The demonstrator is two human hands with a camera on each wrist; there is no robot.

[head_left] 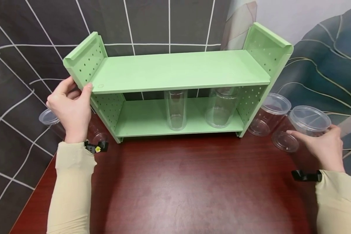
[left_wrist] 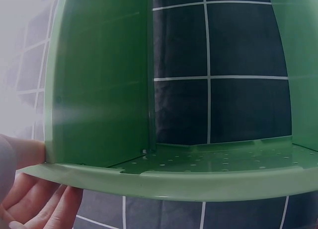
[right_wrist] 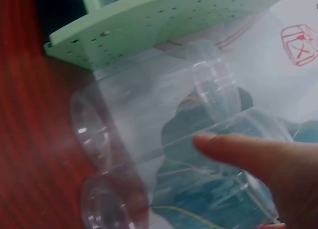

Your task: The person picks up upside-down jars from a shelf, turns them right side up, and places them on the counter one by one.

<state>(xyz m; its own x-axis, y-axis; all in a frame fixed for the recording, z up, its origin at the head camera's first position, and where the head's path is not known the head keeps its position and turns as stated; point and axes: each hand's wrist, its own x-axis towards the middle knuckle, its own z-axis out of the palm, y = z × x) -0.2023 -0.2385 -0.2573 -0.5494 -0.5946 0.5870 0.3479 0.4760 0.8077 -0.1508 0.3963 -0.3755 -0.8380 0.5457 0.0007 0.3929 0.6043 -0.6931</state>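
Note:
A light green two-tier shelf (head_left: 178, 70) with perforated side panels stands against the back wall. My left hand (head_left: 71, 109) pinches its left panel near the upper board, the thumb in front and the other fingers on the outer side; the left wrist view shows the same grip (left_wrist: 39, 201). To the right of the shelf, my right hand (head_left: 329, 148) grips a clear lidded jar (head_left: 286, 138) around its upper part. Another clear jar (head_left: 260, 122) stands between that one and the shelf. Fingers behind the gripped jar are mostly hidden.
On the lower board stand a tall narrow clear jar (head_left: 176, 113) and a wider one (head_left: 220, 112). Behind my left hand are more clear containers, including one with a lid (head_left: 48, 117). Dark red table (head_left: 178, 182) lies in front; a white-lined dark backdrop (head_left: 152, 22) rises behind.

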